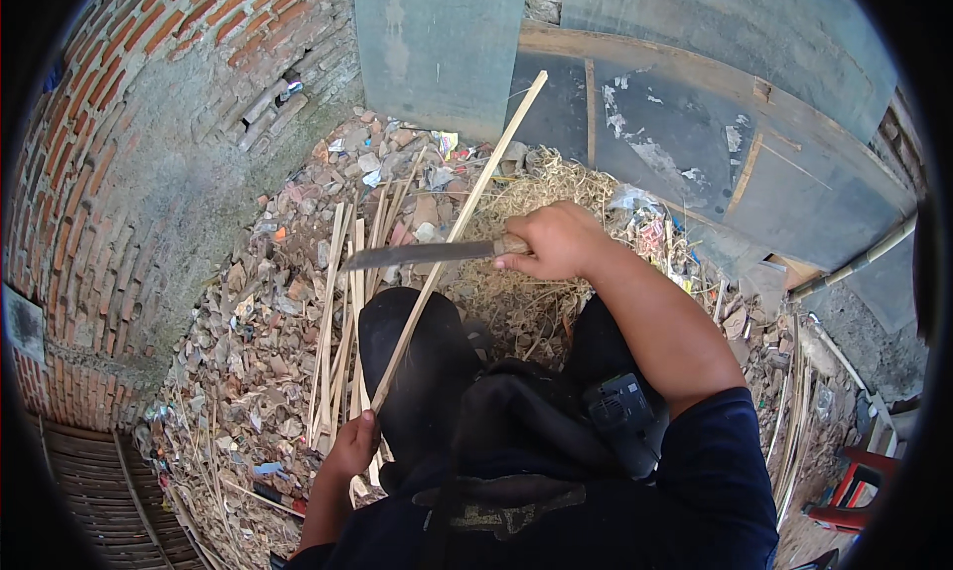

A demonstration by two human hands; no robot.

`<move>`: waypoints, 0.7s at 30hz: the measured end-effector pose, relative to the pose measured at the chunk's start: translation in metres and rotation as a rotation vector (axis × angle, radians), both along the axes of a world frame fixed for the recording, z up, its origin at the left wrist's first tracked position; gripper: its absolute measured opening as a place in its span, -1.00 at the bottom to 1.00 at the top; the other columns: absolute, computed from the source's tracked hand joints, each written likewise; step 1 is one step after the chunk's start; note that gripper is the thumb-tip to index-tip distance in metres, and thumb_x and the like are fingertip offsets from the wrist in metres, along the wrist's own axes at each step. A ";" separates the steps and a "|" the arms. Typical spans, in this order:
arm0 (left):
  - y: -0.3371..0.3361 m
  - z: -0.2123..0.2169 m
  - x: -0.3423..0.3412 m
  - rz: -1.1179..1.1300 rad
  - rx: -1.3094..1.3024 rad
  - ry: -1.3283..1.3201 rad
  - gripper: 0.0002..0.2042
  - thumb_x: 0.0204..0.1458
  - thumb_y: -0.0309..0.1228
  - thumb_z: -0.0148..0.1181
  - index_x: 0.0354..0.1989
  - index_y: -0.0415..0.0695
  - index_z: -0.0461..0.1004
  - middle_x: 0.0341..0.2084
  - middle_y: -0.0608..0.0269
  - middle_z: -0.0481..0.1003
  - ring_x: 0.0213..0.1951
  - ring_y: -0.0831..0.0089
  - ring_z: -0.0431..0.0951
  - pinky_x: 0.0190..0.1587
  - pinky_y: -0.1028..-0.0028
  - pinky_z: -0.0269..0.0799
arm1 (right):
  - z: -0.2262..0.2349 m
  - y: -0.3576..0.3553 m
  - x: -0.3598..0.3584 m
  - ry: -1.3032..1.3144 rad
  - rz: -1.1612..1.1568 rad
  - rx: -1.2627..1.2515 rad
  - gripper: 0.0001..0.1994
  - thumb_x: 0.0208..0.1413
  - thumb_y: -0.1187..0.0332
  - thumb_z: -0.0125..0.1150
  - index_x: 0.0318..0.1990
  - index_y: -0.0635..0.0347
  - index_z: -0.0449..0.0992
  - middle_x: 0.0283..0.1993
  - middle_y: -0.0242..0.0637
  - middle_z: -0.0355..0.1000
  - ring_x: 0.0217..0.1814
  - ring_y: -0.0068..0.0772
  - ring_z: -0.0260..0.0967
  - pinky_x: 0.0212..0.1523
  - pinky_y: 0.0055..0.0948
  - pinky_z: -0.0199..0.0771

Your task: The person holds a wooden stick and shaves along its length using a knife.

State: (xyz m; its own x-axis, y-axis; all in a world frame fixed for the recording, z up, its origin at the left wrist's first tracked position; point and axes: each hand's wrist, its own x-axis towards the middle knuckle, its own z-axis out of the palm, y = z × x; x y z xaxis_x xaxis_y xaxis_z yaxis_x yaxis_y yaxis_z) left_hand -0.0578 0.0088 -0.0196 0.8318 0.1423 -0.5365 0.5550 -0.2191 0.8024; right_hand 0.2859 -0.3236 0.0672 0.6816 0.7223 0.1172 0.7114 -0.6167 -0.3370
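Because it is long and thin, the pale, straight-edged strip of split bamboo or wood: probably light and fairly stiff, springy toward its far end, apt to splinter along the grain; it slants over the black-clad left knee.
Best hold: likely the near end, on the body side of the knee, well clear of the blade.
Left hand: curled on that near end, pinching it.
Right hand: wrapped round the handle of a long, dull-grey, wooden-handled knife, beyond the knee and to its right; the blade crosses over the strip, contact unclear.
Pale, narrow loose strips: left of the knee, on jagged grey-and-brown rubble.
Dry yellow straw heap: beyond the knee, rightward, tangled and fibrous.
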 end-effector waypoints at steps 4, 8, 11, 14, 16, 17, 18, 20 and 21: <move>-0.007 -0.009 0.000 -0.027 0.239 -0.154 -0.45 0.43 -0.01 -0.27 -0.52 -0.17 0.31 -0.70 0.43 0.23 -0.59 0.61 0.19 -0.52 0.46 0.15 | 0.004 0.014 -0.007 0.010 0.163 -0.182 -0.47 0.15 -0.27 0.12 -0.25 0.07 0.55 -0.44 -0.14 0.55 -0.28 0.05 0.57 -0.18 0.03 0.53; -0.013 0.000 0.008 -0.056 0.319 -0.212 -0.45 0.43 -0.03 -0.27 -0.49 -0.22 0.32 -0.69 0.40 0.25 -0.57 0.59 0.23 -0.49 0.42 0.20 | -0.011 -0.005 0.036 0.258 -0.082 0.024 -0.42 0.16 -0.30 0.09 -0.26 0.13 0.56 -0.39 -0.08 0.55 -0.23 0.04 0.58 -0.14 0.01 0.54; -0.011 0.002 0.005 -0.048 0.275 -0.171 -0.45 0.43 -0.03 -0.27 -0.50 -0.21 0.31 -0.67 0.40 0.25 -0.55 0.60 0.23 -0.48 0.43 0.20 | -0.010 -0.004 0.018 0.168 -0.131 -0.017 -0.42 0.18 -0.28 0.09 -0.22 0.14 0.56 -0.41 -0.08 0.55 -0.22 0.08 0.56 -0.09 0.00 0.53; -0.007 -0.002 0.001 -0.057 0.252 -0.144 -0.45 0.43 -0.03 -0.27 -0.49 -0.23 0.33 -0.67 0.37 0.27 -0.54 0.58 0.25 -0.47 0.42 0.22 | 0.006 -0.002 0.004 0.132 -0.041 -0.066 -0.42 0.17 -0.28 0.10 -0.20 0.14 0.56 -0.41 -0.07 0.54 -0.23 0.10 0.55 -0.10 0.01 0.52; -0.009 -0.001 0.002 -0.053 0.260 -0.125 -0.44 0.43 -0.02 -0.26 -0.48 -0.24 0.34 -0.66 0.34 0.29 -0.54 0.56 0.27 -0.46 0.40 0.24 | 0.008 0.002 -0.003 0.069 0.050 -0.123 -0.42 0.16 -0.29 0.10 -0.21 0.13 0.56 -0.42 -0.07 0.54 -0.24 0.09 0.55 -0.12 0.01 0.52; -0.012 0.002 0.003 -0.077 0.324 -0.186 -0.44 0.43 -0.02 -0.25 -0.46 -0.26 0.35 -0.67 0.30 0.29 -0.54 0.53 0.29 -0.45 0.38 0.25 | 0.008 0.004 -0.003 0.001 0.145 -0.179 -0.42 0.16 -0.29 0.11 -0.21 0.12 0.57 -0.42 -0.07 0.53 -0.25 0.08 0.55 -0.14 0.02 0.52; -0.014 0.004 0.005 -0.098 0.389 -0.247 -0.44 0.42 -0.02 -0.25 -0.44 -0.28 0.37 -0.67 0.26 0.30 -0.54 0.50 0.30 -0.45 0.36 0.27 | 0.004 0.002 0.003 0.002 0.148 -0.179 -0.42 0.16 -0.29 0.11 -0.21 0.12 0.57 -0.42 -0.07 0.53 -0.25 0.08 0.55 -0.14 0.02 0.52; -0.013 0.001 0.002 -0.081 0.397 -0.224 -0.45 0.42 -0.03 -0.24 -0.43 -0.29 0.37 -0.67 0.23 0.30 -0.53 0.48 0.32 -0.44 0.35 0.28 | -0.008 -0.011 0.025 0.169 -0.055 -0.007 -0.42 0.17 -0.28 0.12 -0.25 0.14 0.57 -0.44 -0.07 0.53 -0.27 0.05 0.55 -0.16 -0.01 0.52; -0.013 0.000 0.003 -0.075 0.405 -0.209 -0.45 0.42 -0.03 -0.23 -0.42 -0.30 0.38 -0.67 0.19 0.30 -0.53 0.45 0.33 -0.44 0.34 0.29 | -0.006 -0.020 0.042 0.204 -0.192 0.045 -0.40 0.17 -0.29 0.11 -0.19 0.15 0.59 -0.40 -0.06 0.55 -0.24 0.02 0.57 -0.13 -0.03 0.53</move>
State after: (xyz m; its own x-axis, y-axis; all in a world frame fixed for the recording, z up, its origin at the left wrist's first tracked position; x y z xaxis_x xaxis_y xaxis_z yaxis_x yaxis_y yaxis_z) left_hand -0.0543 -0.0044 -0.0192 0.9321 0.2414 -0.2702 0.3616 -0.5712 0.7369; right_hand 0.3279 -0.3437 0.0615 0.8183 0.5748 -0.0075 0.4976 -0.7147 -0.4916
